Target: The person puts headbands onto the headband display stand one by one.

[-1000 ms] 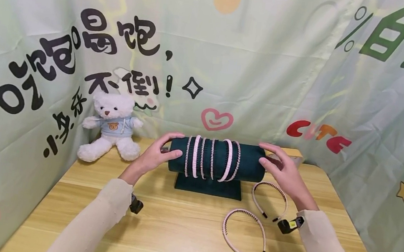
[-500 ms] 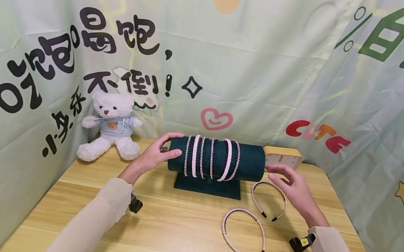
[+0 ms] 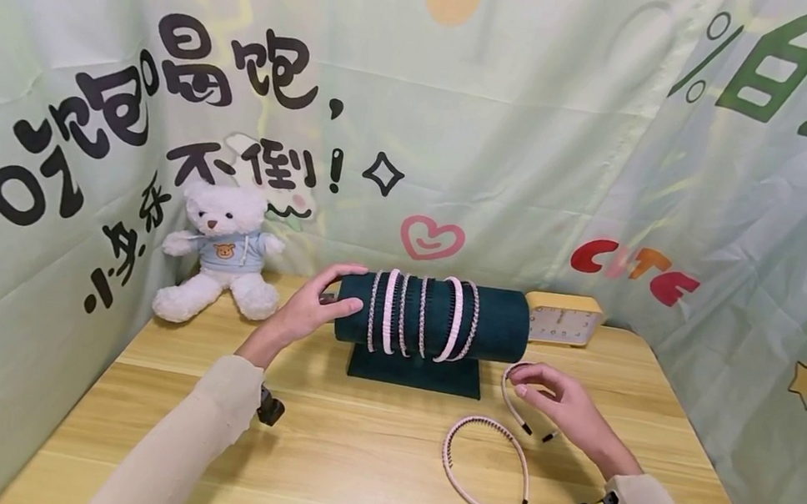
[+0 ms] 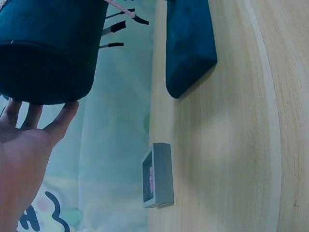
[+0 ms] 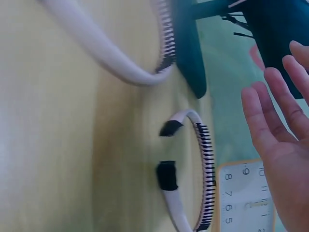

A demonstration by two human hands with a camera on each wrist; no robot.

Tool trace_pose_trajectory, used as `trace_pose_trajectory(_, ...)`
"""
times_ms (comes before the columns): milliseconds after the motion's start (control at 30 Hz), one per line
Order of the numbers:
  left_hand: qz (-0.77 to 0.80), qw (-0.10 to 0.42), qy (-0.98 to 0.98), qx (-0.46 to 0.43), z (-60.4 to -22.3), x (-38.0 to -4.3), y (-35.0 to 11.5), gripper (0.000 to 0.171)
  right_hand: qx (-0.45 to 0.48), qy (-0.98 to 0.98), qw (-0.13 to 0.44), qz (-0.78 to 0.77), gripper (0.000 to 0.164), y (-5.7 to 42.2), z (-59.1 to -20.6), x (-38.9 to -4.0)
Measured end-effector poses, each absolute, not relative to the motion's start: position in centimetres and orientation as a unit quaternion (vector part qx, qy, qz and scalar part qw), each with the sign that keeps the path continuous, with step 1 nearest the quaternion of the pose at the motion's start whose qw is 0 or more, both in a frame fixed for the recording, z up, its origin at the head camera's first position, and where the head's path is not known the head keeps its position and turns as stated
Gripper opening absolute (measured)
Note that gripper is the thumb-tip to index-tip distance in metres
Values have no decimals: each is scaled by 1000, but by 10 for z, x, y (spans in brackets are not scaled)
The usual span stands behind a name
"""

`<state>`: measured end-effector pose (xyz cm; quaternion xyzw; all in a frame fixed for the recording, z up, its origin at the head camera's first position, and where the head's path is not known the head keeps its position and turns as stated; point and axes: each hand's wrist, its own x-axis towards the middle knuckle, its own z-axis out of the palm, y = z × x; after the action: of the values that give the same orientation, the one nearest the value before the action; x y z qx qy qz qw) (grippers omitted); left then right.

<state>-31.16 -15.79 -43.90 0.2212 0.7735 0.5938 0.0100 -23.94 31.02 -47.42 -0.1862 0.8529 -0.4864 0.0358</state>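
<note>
A dark green velvet headband stand (image 3: 502, 325), a padded roll on a flat base, stands at mid-table with several pink and braided headbands (image 3: 389, 313) around it. My left hand (image 3: 304, 309) grips the roll's left end, thumb on the front and index finger on top. The left wrist view shows other fingertips (image 4: 70, 108) against its end. My right hand (image 3: 570, 403) hovers over the rear loose headband (image 5: 208, 166), partly hiding it in the head view. Its fingers are apart and hold nothing. A second pink headband (image 5: 96, 46) lies nearer on the table.
Behind the roll's right end stands a yellow-framed clock (image 3: 563, 319). A white teddy bear (image 3: 225, 255) in a blue top sits at the back left. The left wrist view shows a small grey box (image 4: 164, 176) near the wooden table's (image 3: 347, 464) back edge. Printed cloth (image 3: 539, 134) hangs behind.
My right hand has let go of the roll's right end and moved down and toward me, over the rear loose headband. The clock has come into full sight. My left hand keeps its place.
</note>
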Motion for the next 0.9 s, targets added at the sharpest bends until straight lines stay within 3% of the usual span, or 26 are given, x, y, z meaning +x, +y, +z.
trace_pose_trajectory(133,596,10,773,218,-438,-312,-158,54,-206,846,63,-488,27,305,-480,-240)
trace_pose_trajectory(400,597,11,772,219,-439,-311,-158,55,-331,834,99,-430,16,293,-492,-241)
trace_pose_trajectory(667,594,9,774,219,-439,-312,-159,55,-374,825,143,-398,12,283,-497,-242)
trace_pose_trajectory(900,588,7,780,216,-438,-311,-159,55,-414,830,122,-352,11,278,-503,-247)
